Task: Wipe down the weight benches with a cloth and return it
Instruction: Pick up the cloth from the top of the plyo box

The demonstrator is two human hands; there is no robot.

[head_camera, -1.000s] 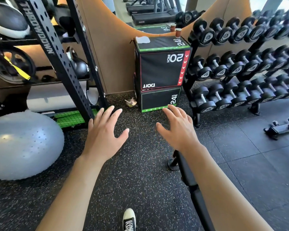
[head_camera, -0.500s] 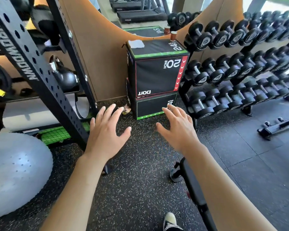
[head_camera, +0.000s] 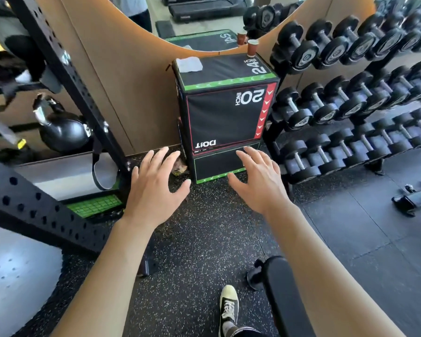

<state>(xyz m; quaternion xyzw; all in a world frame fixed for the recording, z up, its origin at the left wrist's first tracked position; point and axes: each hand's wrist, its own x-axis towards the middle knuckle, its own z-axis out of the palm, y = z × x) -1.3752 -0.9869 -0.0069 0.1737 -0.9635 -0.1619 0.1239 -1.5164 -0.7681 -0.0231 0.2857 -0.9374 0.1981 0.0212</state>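
Both hands out front, palms down, holding nothing: left hand (head_camera: 153,188) has fingers spread and straight, right hand (head_camera: 259,183) the same, fingers loosely fanned, both above the speckled floor (head_camera: 204,239) and apart from each other. The cloth (head_camera: 189,64), white and crumpled, lies on top of the upper box (head_camera: 225,98), at its back left corner by the wall. That box is black with green and red edge strips, marked 20 INCH on the front and 24 on top, and it sits stacked on a lower box (head_camera: 216,165); the right fingertips overlap the lower box in view, can't tell if they touch it. A paper cup (head_camera: 252,47) stands at the upper box's back right corner. Small crumpled scrap (head_camera: 180,166) on the floor just left of the lower box, partly hidden behind the left fingers. Dumbbell rack (head_camera: 350,98) to the right, three tiers, full, just beside the boxes. Black perforated rack (head_camera: 66,69) on the left with a kettlebell (head_camera: 62,131) behind it and a grey ball (head_camera: 15,276) at the bottom left. Bench (head_camera: 284,293) end, black padded, shows under the right forearm, near a shoe (head_camera: 229,304) on the floor. A mirror (head_camera: 199,20) above the boxes reflects treadmills.
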